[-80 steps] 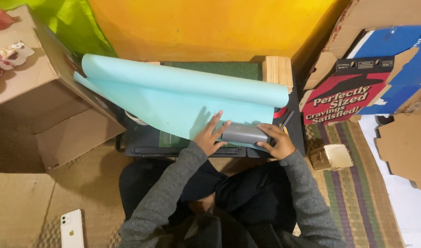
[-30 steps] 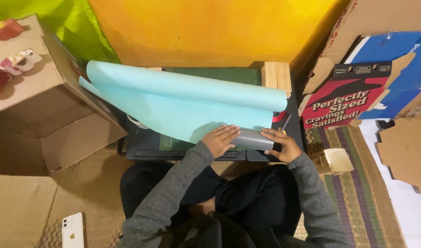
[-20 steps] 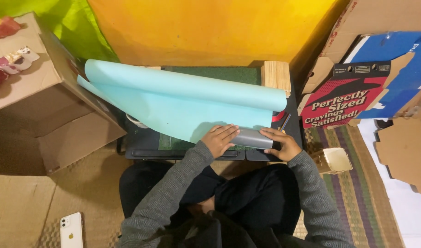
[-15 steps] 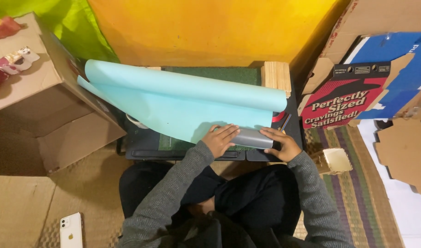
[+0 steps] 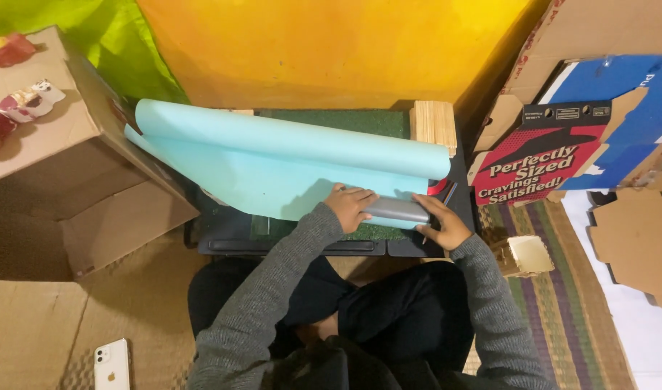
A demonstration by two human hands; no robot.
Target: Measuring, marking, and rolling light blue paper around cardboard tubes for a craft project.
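A large light-blue paper sheet (image 5: 273, 162) lies half rolled over a green mat (image 5: 338, 119) on a low black table (image 5: 288, 245). My left hand (image 5: 349, 206) presses on the paper's near right corner and on the left end of a grey rolled piece (image 5: 396, 209). My right hand (image 5: 441, 222) rests against the right end of that grey roll, fingers spread. Both sleeves are grey knit.
An open cardboard box (image 5: 71, 180) with small pink and white items on its flap stands at the left. A red and blue printed carton (image 5: 562, 152) leans at the right. A wooden block (image 5: 433, 126), a small cardboard box (image 5: 522, 254) and a white phone (image 5: 112, 363) lie nearby.
My left hand has slid right from the flat paper onto the grey roll. The view has shifted slightly; the paper and my right hand have barely moved.
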